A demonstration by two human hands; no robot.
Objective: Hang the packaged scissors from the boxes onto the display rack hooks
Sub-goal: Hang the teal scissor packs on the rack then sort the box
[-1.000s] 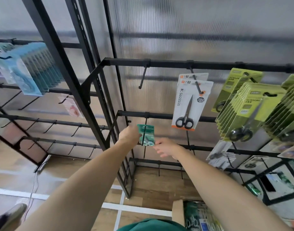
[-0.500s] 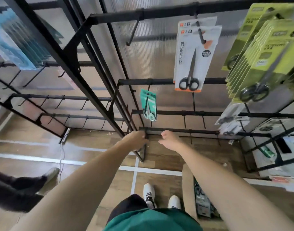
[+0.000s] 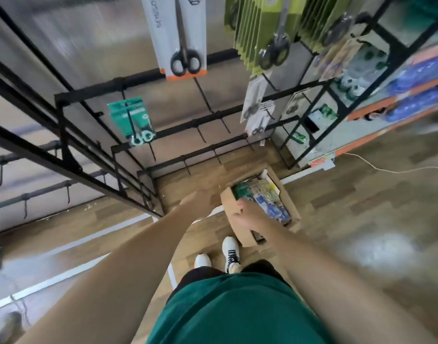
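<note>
Wood-plank floor (image 3: 349, 207) carries an open cardboard box (image 3: 240, 219) of packaged scissors (image 3: 267, 197) at 12 o'clock from the white shoes (image 3: 229, 252). Right hand (image 3: 247, 216) reaches into the box; its grip is hidden. Left hand (image 3: 200, 201), at its 9 o'clock, is blurred, fingers extended. One green scissors pack (image 3: 132, 119) hangs on the rack (image 3: 89, 95).

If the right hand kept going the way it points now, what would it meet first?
Probably the packaged scissors lying in the open cardboard box: the right hand already reaches over the box's near flap, fingers towards the packs. Depth is unclear.
</note>
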